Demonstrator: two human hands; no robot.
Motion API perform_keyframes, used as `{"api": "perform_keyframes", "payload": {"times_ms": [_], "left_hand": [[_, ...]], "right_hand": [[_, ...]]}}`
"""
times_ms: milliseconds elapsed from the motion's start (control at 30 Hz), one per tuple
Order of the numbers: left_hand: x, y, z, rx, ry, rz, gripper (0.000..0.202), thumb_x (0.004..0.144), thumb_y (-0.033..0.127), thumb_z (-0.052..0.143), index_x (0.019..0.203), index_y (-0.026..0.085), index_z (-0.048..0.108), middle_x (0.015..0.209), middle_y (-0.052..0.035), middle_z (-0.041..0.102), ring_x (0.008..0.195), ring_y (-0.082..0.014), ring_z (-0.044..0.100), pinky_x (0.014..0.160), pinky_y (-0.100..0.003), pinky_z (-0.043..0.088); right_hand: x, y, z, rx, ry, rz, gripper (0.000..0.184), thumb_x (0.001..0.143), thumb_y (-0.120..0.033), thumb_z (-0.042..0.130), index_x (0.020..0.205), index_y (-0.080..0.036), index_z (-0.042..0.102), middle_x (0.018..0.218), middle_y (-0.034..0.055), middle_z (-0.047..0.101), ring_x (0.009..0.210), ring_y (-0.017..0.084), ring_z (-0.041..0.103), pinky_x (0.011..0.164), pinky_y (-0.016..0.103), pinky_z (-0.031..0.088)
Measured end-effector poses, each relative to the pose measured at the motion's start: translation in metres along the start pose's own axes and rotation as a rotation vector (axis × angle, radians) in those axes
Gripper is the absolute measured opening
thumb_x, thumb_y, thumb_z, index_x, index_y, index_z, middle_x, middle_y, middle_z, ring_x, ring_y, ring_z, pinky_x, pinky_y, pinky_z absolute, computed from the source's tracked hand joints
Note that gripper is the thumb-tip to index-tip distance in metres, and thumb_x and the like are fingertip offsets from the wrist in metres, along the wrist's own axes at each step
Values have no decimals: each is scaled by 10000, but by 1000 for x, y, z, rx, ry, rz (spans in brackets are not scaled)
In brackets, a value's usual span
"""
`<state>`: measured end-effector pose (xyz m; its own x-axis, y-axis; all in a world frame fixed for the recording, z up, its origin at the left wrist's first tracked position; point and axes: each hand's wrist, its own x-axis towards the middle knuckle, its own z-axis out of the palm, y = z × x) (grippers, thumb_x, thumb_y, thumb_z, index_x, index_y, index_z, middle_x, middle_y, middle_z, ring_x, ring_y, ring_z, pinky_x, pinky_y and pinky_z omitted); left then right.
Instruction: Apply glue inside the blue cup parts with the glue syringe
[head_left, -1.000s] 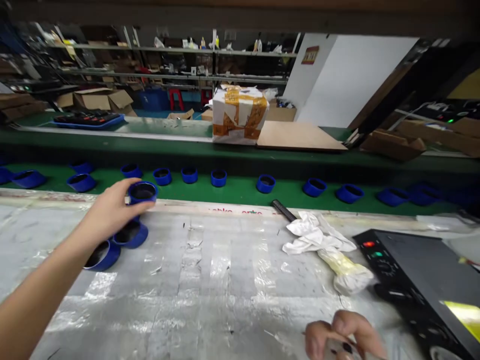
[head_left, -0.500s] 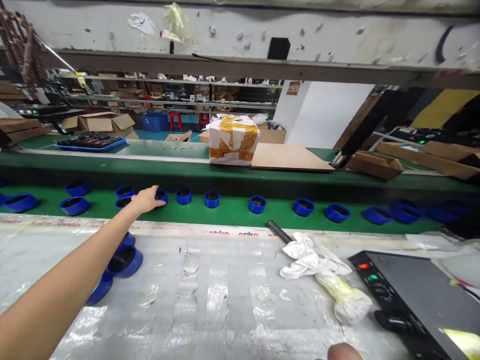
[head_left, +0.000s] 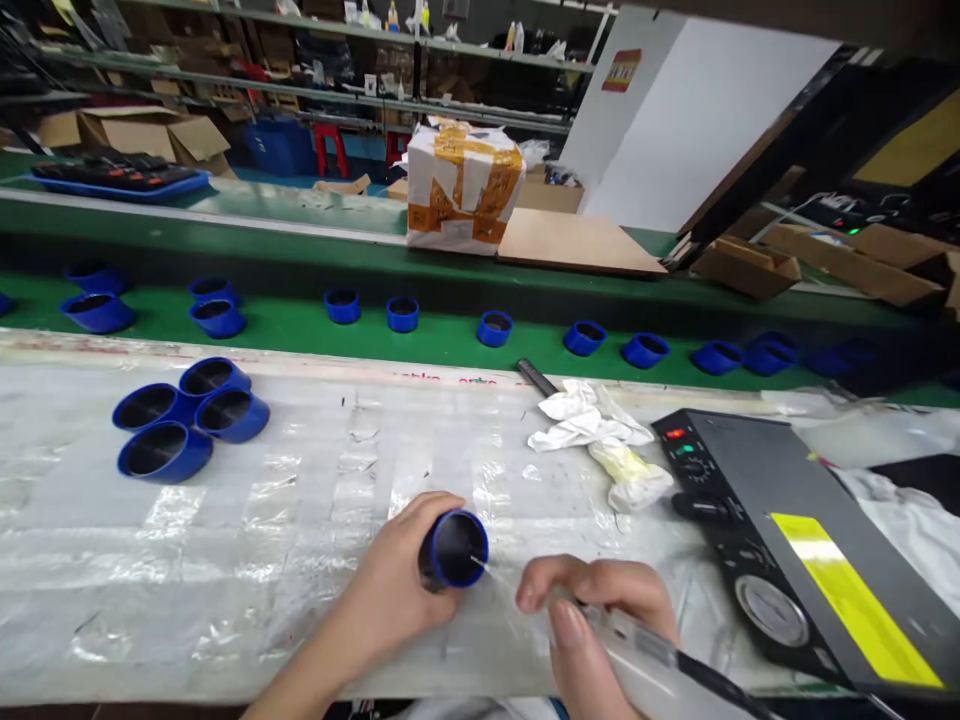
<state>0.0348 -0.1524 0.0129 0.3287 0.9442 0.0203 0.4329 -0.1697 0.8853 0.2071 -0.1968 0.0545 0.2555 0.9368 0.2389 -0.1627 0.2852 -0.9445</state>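
Near the front of the bench, my left hand [head_left: 405, 565] grips a short blue cylinder with a dark inside [head_left: 459, 548], its opening tilted towards me. My right hand [head_left: 600, 610] is closed round a translucent glue syringe [head_left: 637, 655] with a hose on its back end. The thin needle [head_left: 481, 563] points left and reaches the rim of the held cylinder; whether it touches cannot be told. A cluster of several similar blue cylinders [head_left: 166, 452] stands on the plastic-covered bench to the left.
More blue cylinders [head_left: 494, 328] stand along the green conveyor belt [head_left: 442, 345] behind the bench. On the right is a grey dispenser box with a gauge [head_left: 780, 530]. Crumpled white cloths [head_left: 592, 420] lie beside it. A taped carton [head_left: 463, 190] sits on the ledge behind.
My left hand has come back from the belt to the bench front with a blue cylinder. My right hand has come into view with the syringe. The view has tilted down.
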Motion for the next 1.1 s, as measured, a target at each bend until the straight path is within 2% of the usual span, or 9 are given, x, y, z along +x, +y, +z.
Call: {"api": "perform_keyframes", "payload": {"times_ms": [100,200,367,533,767,967,1100], "left_hand": [[-8,-10,11,-27,32,-50,717,703,38,681,1399,205,651,1501,-157,715,1394,-370,699,1211,-568,553],[-8,-14,7,-79,42,-54,741,690,30,680,1400,241,669,1508,-115,728,1401,-353,705,1211,-536,563],[-10,-15,6,-126,67,-39,732,688,24,675,1381,258,703,1491,-85,748,1401,-334,712,1214,-505,570],[-11,-14,6,-143,69,-27,748,682,10,663,1386,257,715,1492,-88,749,1401,-332,714,1219,-499,568],[-10,-10,3,-185,49,-47,732,686,10,693,1371,267,735,1497,-97,745,1413,-354,701,1213,-520,570],[-10,-7,2,-193,42,-70,746,689,-5,679,1378,273,737,1510,-84,736,1433,-344,685,1234,-526,552],[-9,-4,1,-175,32,-86,751,682,-10,671,1369,283,743,1517,-70,732,1448,-349,672,1248,-540,537]], "right_hand": [[6,14,-6,-32,-70,-71,95,1093,-318,717,1068,-300,627,871,-36,788,801,129,753,813,255,590],[18,29,-10,-21,-169,-169,90,1094,-233,688,1104,-297,625,903,-17,811,807,140,789,791,258,624],[30,42,-8,-39,-222,-142,167,1057,-158,708,1114,-295,629,928,-14,814,832,141,810,817,262,648],[27,43,-8,-45,-209,-144,189,1050,-135,703,1108,-295,623,928,-23,805,839,130,810,835,256,654],[27,39,-6,-115,-201,-186,165,1043,-140,702,1102,-277,631,910,2,809,806,169,816,791,310,670],[23,33,-5,-154,-133,-168,127,1046,-192,722,1064,-282,634,885,-17,805,776,162,802,770,304,641],[20,28,-3,-190,-66,-124,102,1053,-254,728,1031,-277,631,863,-14,792,752,182,792,751,340,617]]}}
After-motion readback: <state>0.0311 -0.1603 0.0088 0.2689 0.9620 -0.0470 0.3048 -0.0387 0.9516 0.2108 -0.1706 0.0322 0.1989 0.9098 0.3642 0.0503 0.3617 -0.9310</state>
